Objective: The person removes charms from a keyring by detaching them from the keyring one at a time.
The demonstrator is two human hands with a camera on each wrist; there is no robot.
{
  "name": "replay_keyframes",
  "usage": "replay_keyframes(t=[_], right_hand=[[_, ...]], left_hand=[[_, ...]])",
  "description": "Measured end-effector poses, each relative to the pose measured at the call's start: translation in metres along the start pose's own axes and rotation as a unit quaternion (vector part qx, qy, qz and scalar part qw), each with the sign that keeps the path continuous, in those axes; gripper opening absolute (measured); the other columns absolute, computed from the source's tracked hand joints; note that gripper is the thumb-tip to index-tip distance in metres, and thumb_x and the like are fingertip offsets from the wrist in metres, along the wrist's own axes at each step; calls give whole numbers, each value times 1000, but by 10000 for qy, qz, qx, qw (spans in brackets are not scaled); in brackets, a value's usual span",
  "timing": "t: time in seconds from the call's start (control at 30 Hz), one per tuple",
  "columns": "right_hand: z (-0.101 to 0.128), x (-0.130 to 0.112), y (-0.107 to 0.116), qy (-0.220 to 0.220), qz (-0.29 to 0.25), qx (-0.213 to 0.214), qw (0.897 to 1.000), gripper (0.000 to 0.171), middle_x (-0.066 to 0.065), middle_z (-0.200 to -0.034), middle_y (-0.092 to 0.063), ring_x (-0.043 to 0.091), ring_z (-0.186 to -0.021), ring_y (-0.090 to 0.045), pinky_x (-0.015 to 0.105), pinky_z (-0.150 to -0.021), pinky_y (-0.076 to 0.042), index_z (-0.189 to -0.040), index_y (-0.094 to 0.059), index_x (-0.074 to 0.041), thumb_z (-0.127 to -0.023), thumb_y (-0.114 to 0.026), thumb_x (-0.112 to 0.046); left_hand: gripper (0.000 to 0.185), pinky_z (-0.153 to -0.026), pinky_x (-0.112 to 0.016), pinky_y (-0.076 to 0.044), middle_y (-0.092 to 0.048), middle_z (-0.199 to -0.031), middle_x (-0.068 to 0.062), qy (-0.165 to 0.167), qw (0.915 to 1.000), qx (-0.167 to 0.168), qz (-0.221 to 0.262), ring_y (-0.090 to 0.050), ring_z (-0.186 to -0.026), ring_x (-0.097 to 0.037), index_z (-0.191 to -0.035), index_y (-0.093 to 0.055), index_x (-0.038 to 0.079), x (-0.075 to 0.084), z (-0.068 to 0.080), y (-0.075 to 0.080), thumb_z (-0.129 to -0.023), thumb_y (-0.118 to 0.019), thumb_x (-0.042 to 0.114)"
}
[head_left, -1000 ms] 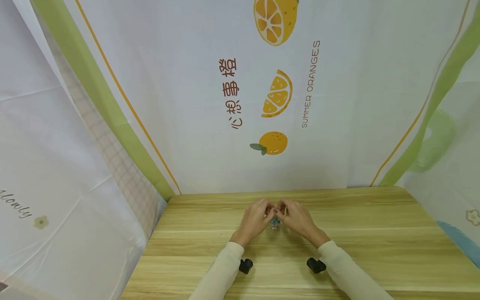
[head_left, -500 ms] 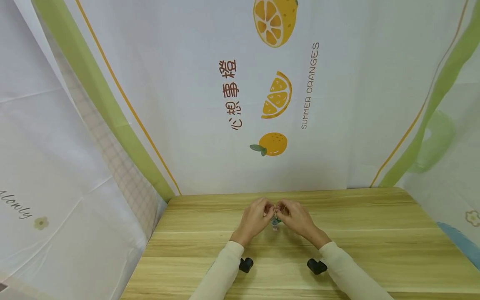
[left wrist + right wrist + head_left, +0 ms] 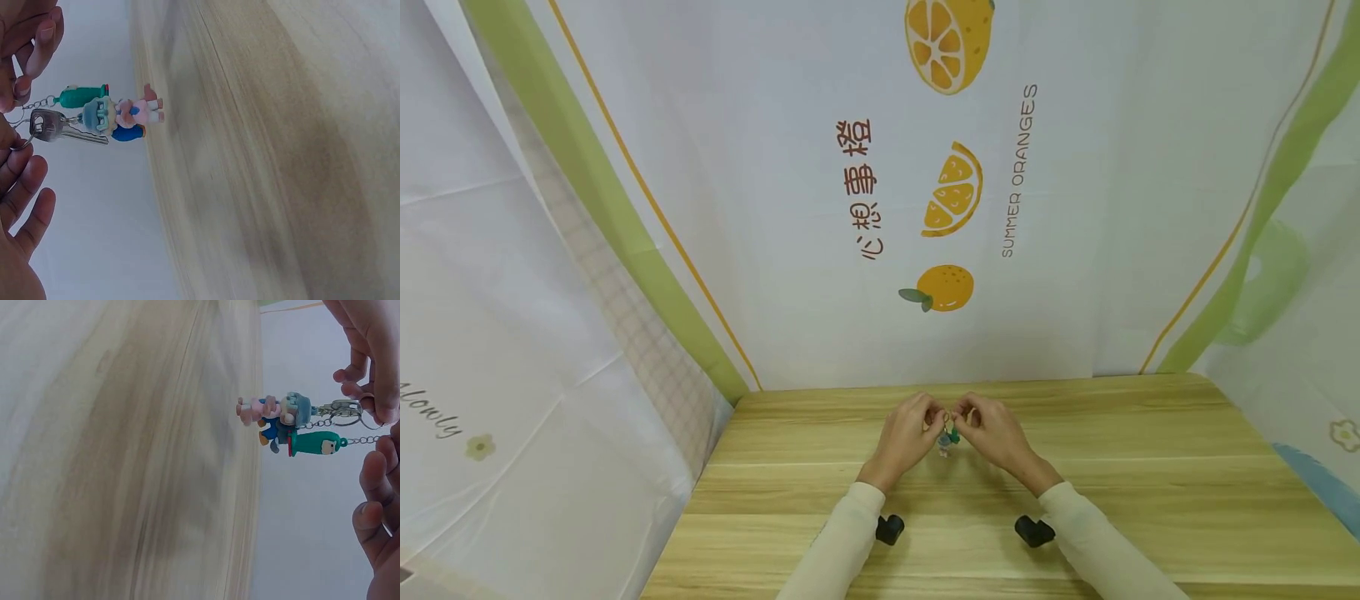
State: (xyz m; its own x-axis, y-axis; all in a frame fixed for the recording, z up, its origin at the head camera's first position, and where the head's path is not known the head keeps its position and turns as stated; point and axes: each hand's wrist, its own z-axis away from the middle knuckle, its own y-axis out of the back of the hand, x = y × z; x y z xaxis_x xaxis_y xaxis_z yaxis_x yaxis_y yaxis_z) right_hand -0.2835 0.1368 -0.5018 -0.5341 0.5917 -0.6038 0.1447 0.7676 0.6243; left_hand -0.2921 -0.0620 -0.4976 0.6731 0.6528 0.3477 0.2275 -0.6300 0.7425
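Observation:
Both hands hold a bunch of keyring pieces above the table [image 3: 820,500]. My left hand [image 3: 907,437] pinches a metal key ring [image 3: 22,145] between thumb and fingertip. From it hang a silver key [image 3: 47,127] and a small figure charm [image 3: 135,112] with a blue-grey hat and pink body. A dark blue charm [image 3: 128,134] with an orange tip hangs behind the figure. Close by, my right hand [image 3: 995,437] pinches the short chain [image 3: 364,440] of a green charm [image 3: 312,443]. Where the chain meets the ring is partly hidden by fingertips.
A black wrist device [image 3: 891,530] shows at the left sleeve, another black device [image 3: 1033,531] at the right. White cloth [image 3: 775,208] printed with oranges hangs behind the table's far edge, and more printed cloth [image 3: 512,333] hangs at the left.
The hands have parted slightly, so the ring and the green charm show more clearly between them. The figure charm has shifted a little left. Both forearms stay nearly in place.

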Motion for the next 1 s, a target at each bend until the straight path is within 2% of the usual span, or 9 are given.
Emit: replay_keyframes(t=[0.1, 0.27, 0.47, 0.63, 0.83, 1.0], right_hand=[[0, 0, 1, 24, -42, 89, 9999, 3, -3, -84, -71, -2, -60, -49, 22, -54, -44, -97, -73, -10, -99, -71, -11], [-1, 3, 4, 69, -81, 172, 9998, 8, -2, -84, -71, -2, -59, -48, 22, -52, -44, -96, -73, -12, -99, -70, -6], [-1, 10, 9, 35, -80, 184, 9998, 5, -2, -86, -71, -3, -60, -48, 22, -54, -44, -98, -72, -8, -101, -70, -11], [-1, 14, 16, 148, -72, 287, 9995, 5, -1, -86, -70, -2, -63, -50, 23, -55, -45, -98, -73, -6, -100, -71, -9], [-2, 18, 26, 236, -10, 362, 9991, 4, 0, -87, -68, -1, -64, -53, 23, -55, -47, -97, -70, -9, -99, -71, -6], [-2, 23, 34, 116, 78, 369, 9992, 4, 0, -89, -68, 2, -67, -54, 24, -57, -47, -98, -70, -11, -101, -69, -9]], left_hand=[[6, -69, -18, -51, -69, -90, 3, 11, 10000, -12, 31, -63, -80, -9, -103, -73, 12, 1, 0, 1, -105, -67, 12], [5, -69, -17, -50, -69, -89, 3, 12, 10000, 6, -31, -62, -80, -8, -103, -73, 12, 1, 0, 2, -104, -68, 13], [5, -69, -16, -51, -69, -89, 3, -53, 9999, 107, 4, -62, -80, -7, -101, -73, 14, -2, 0, 2, -104, -68, 11], [5, -68, -16, -50, -68, -87, 3, -96, 9998, 156, -28, -61, -78, -7, -100, -72, 14, -2, 0, 2, -103, -70, 11], [5, -67, -16, -50, -68, -87, 4, -60, 9998, 161, -68, -61, -78, -6, -100, -72, 15, -3, 1, 3, -104, -69, 13], [4, -68, -17, -50, -69, -89, 4, -18, 10000, 89, -39, -62, -79, -7, -104, -74, 13, -3, 1, 4, -104, -69, 13]])
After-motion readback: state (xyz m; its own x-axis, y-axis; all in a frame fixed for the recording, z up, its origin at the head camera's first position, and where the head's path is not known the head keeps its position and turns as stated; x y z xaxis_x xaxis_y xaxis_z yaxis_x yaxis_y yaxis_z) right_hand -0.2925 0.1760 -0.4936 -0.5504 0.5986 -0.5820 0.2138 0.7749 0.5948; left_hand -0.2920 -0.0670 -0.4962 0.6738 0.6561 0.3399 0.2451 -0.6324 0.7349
